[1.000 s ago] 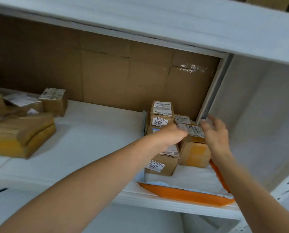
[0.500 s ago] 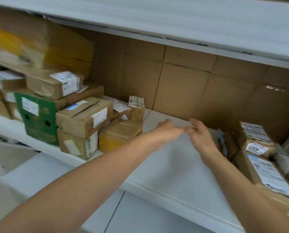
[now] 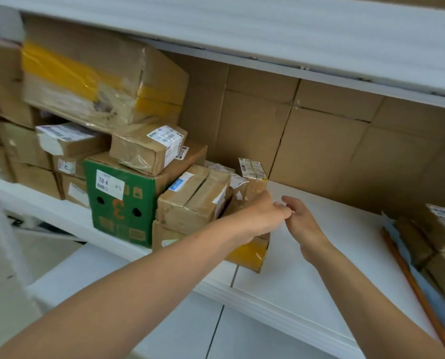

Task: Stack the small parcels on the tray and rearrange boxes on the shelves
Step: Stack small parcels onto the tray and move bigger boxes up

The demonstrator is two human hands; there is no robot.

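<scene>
The small parcels sit at the far right edge of our view, brown boxes with white labels packed close together on an orange-rimmed tray. The tray rests on the white shelf, and the frame cuts off part of it.

Both our hands are well apart from that tray, out over the middle of the shelf. Our right hand hovers with its fingers relaxed and pointing left, holding nothing. Our left hand reaches in beside it, back turned to us and fingers loosely bent, with nothing seen in them. The fingertips of the two hands nearly meet.

The left hand is in front of a low box with yellow tape lying on the shelf. Just behind its thumb a small labelled parcel stands upright near the cardboard backing.

To the left the shelf is crowded. A brown box leans against a green carton marked with a red 3. Above them lies a labelled flat parcel, and a large box banded in yellow tape tilts on top of the pile. A second white shelf runs overhead.
</scene>
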